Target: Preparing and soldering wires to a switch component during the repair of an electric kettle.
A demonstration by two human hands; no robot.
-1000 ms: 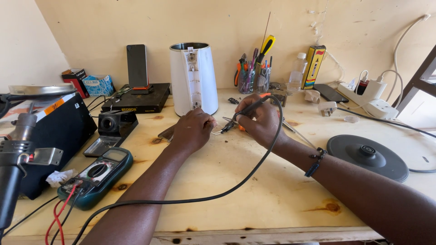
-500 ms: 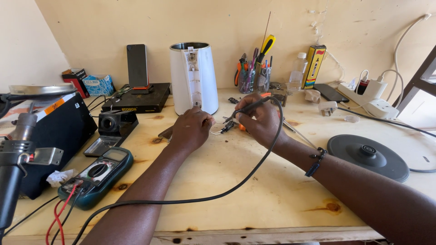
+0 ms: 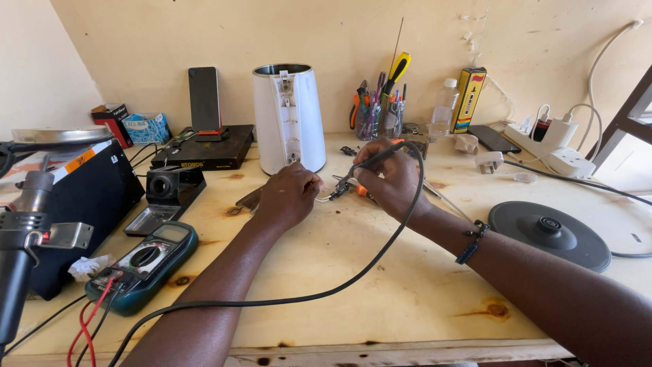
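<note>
Workbench of pale wood carried every item in view. White kettle body stood upright at the 12 o'clock position from the hands, its handle cover off and the inner channel exposed, so disassembly had evidently been completed and reassembly had not begun. The round black kettle base lay well apart at 3 o'clock, unoccupied. A green multimeter rested at 8 o'clock with its red leads trailing off the front edge. The right hand was closed in a pen-type grip on a black soldering iron, its cable looping back toward the front edge. The left hand was closed on a small wired part, pinching it just beside the iron tip. Tip and part appeared to be touching; the joint itself was too small to assess, so soldering was judged to be in progress.
</note>
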